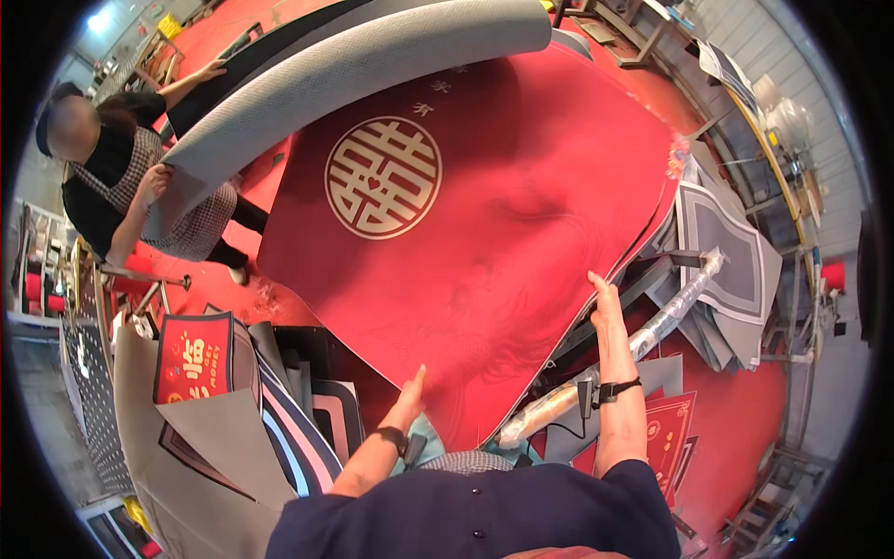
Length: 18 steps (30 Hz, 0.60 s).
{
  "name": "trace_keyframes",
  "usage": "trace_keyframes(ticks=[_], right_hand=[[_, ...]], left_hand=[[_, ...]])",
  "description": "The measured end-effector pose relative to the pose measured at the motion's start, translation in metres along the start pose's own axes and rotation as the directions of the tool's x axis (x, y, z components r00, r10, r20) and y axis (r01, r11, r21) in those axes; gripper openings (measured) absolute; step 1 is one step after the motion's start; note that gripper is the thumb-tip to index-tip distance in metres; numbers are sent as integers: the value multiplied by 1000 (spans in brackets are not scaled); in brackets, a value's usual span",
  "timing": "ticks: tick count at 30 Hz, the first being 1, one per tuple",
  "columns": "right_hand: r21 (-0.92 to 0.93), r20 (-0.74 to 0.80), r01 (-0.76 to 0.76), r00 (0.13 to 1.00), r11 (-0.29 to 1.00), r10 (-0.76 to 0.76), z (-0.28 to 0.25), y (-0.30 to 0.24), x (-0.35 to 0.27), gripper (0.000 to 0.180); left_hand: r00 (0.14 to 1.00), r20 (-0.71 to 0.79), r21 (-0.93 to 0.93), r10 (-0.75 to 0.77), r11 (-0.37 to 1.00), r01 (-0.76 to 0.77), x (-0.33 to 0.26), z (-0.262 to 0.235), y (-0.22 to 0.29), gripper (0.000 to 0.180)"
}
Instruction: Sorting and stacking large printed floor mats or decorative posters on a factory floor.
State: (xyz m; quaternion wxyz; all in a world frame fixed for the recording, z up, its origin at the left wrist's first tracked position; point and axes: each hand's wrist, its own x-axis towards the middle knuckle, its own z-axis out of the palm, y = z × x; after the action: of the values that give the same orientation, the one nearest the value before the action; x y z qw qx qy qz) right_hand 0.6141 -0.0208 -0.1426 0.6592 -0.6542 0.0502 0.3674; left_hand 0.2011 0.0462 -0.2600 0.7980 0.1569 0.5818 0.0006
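Observation:
A large red mat [521,224] with a round cream emblem [383,177] lies spread in front of me, its far end curling up into a grey-backed roll [372,65]. My left hand [408,401] rests flat on the mat's near edge. Along the mat's right edge, my right hand [605,307] presses with fingers stretched out. Both wrists wear black straps. A co-worker in a checked apron [121,177] stands at the far left, both hands on the grey roll.
Stacked mats lie at lower left, among them a red one with gold characters [194,359] and grey ones [223,438]. Grey bordered mats [726,252] and a plastic-wrapped roll [652,326] lie on the right. More red mats [670,438] sit below. Workbenches line the far right.

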Motion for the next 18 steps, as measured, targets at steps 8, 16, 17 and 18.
trace_keyframes(ticks=[8, 16, 17, 18], right_hand=[[241, 253, 224, 925, 944, -284, 123, -115, -86, 31], [-99, 311, 329, 907, 939, -284, 19, -195, -81, 32], [-73, 323, 273, 917, 959, -236, 1, -196, -70, 34], [-51, 307, 230, 930, 972, -204, -17, -199, -77, 36]], left_hand=[[988, -143, -478, 58, 870, -120, 17, -107, 29, 68], [797, 61, -639, 600, 637, -431, -133, -65, 89, 29], [766, 11, -584, 642, 626, -517, -155, -50, 81, 26], [764, -2, -599, 645, 611, -517, -158, -45, 75, 26]])
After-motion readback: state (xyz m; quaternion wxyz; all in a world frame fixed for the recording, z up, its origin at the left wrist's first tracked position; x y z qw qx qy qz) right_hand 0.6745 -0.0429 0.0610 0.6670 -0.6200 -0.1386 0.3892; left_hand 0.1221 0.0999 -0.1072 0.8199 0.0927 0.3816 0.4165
